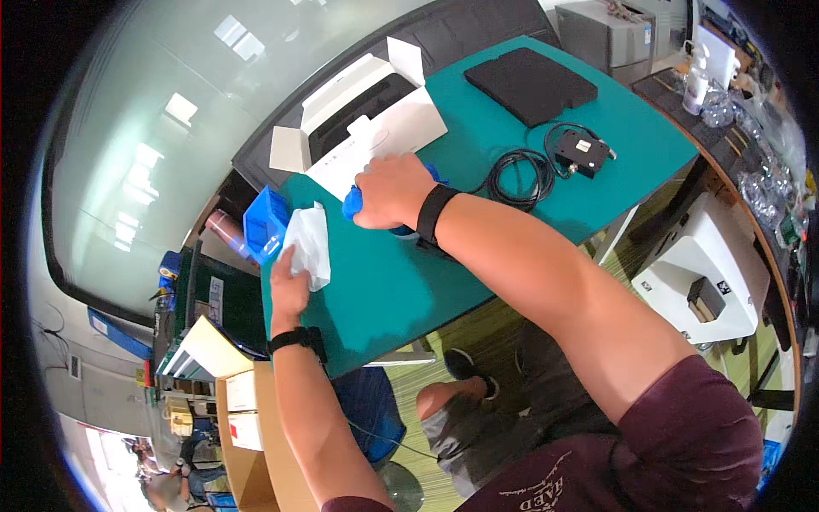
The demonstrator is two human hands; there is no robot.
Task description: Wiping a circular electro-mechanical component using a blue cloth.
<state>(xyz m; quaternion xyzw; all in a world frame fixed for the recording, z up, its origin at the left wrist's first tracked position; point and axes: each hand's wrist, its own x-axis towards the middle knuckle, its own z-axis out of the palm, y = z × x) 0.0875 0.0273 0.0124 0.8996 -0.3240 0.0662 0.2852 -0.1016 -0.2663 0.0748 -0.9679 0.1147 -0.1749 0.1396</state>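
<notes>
My left hand (290,288) is at the left edge of the green-topped table (388,294), fingers stretched out and apart. Its fingertips reach the lower edge of a thin white bag or sheet (309,243), which lies against a small blue plastic bin (264,224). My right hand (394,189), palm down, is closed over a blue object (351,205) in front of an opened white box (388,135). Blue shows on both sides of that hand, but most of the object is hidden under it. A dark insert (363,111) lies inside the box, whose flaps stand up.
On the right of the table are a black foam slab (533,85), a coiled black cable (520,179) and a small black device (583,152). A cardboard carton (239,435) stands below left. A side bench (725,136) holds a bottle (695,90) and clear plastic wrapping.
</notes>
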